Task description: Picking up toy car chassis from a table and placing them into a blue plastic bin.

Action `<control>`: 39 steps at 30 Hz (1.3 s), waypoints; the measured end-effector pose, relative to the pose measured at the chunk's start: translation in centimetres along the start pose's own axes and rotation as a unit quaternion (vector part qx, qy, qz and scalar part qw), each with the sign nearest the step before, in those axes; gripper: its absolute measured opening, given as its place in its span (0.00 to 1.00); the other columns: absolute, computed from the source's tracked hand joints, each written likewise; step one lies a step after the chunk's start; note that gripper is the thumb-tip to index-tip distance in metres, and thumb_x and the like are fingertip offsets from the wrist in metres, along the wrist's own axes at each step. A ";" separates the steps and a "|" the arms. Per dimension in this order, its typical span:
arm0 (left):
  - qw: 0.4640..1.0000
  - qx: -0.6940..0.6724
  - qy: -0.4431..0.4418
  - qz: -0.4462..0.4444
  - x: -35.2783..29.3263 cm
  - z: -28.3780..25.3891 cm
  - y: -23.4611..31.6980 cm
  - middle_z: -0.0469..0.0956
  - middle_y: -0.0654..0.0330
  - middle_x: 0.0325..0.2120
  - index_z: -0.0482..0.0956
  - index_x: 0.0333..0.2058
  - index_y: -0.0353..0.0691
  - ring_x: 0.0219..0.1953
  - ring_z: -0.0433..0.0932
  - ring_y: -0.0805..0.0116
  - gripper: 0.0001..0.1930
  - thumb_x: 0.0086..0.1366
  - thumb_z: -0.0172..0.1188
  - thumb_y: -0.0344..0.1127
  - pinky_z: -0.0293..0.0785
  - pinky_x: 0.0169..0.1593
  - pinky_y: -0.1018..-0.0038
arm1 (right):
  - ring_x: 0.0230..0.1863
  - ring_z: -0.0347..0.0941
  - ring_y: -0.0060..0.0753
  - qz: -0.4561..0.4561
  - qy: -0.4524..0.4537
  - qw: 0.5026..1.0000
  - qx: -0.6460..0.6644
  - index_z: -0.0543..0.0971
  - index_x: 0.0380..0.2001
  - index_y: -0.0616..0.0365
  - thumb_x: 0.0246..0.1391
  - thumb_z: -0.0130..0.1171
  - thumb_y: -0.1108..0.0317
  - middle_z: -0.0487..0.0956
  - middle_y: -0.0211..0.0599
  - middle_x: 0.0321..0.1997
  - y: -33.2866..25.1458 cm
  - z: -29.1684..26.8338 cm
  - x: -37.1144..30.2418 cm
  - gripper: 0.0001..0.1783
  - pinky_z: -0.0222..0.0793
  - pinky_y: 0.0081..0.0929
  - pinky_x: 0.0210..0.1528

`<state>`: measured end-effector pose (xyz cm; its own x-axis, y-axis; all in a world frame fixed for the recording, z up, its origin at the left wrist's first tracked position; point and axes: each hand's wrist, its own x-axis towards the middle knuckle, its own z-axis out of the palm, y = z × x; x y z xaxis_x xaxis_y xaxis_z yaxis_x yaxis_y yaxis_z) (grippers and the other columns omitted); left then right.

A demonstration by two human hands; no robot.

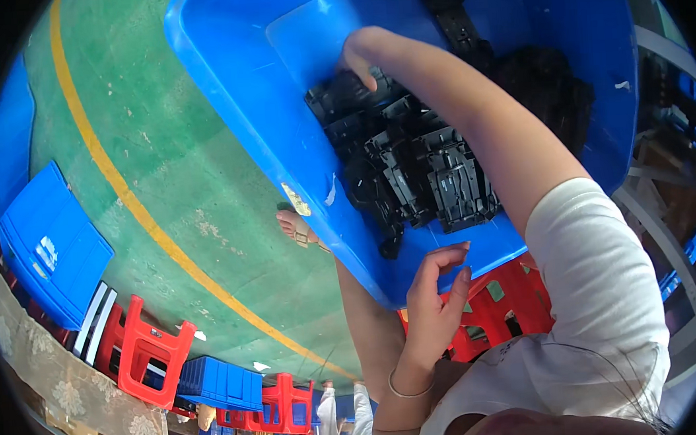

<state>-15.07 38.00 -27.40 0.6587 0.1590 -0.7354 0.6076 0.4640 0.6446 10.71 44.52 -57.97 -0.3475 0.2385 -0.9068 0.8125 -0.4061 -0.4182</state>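
My right hand (360,56) reaches over the blue bin (237,105) and is closed over a dark, blurred black plastic part (348,92) at the left side of the pile. Its thumb points down; the other fingers are mostly hidden. Beneath my right forearm lie several ribbed black plastic parts (457,179), roughly in rows. My left hand (436,292) hangs at the bin's near edge, fingers curved and thumb apart, holding nothing. A bracelet circles its wrist.
A long black part (451,16) leans at the bin's far side, near a dark heap (543,86). Red stools (501,308) stand under the bin's near side. Leftward, the green floor bears a yellow line (136,206), with blue bins (55,243) and a red stool (153,353) beyond.
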 end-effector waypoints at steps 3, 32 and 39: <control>1.000 0.004 0.010 0.005 0.1 -0.1 -0.4 0.70 0.56 0.35 0.66 0.33 0.34 0.35 0.69 0.69 0.08 0.52 0.49 0.26 0.64 0.39 0.79 | 0.48 0.59 0.42 0.058 -0.006 0.998 0.011 0.63 0.45 0.52 0.17 0.67 0.65 0.65 0.41 0.46 -1.7 0.7 -0.4 0.42 0.55 0.35 0.47; 0.997 -0.054 0.046 0.023 2.4 0.7 -0.2 0.71 0.59 0.32 0.67 0.32 0.34 0.32 0.70 0.76 0.06 0.55 0.46 0.28 0.65 0.37 0.82 | 0.26 0.63 0.26 -0.151 0.591 0.489 0.624 0.67 0.22 0.61 0.41 0.46 0.71 0.65 0.33 0.20 0.5 9.1 -23.8 0.04 0.59 0.22 0.28; 0.919 -0.393 -0.036 0.004 3.2 0.1 0.3 0.67 0.54 0.39 0.59 0.44 0.31 0.42 0.66 0.67 0.23 0.60 0.34 0.46 0.62 0.44 0.74 | 0.38 0.65 0.42 -0.251 0.721 0.645 0.023 0.72 0.21 0.61 0.25 0.57 0.77 0.69 0.39 0.31 -13.2 18.2 -30.0 0.11 0.64 0.33 0.38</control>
<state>-12.74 38.51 -29.58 0.7060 0.1202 -0.6980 0.1130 0.9537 0.2786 1.87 26.67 -26.22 0.2622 0.9094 0.3228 0.7413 0.0244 -0.6708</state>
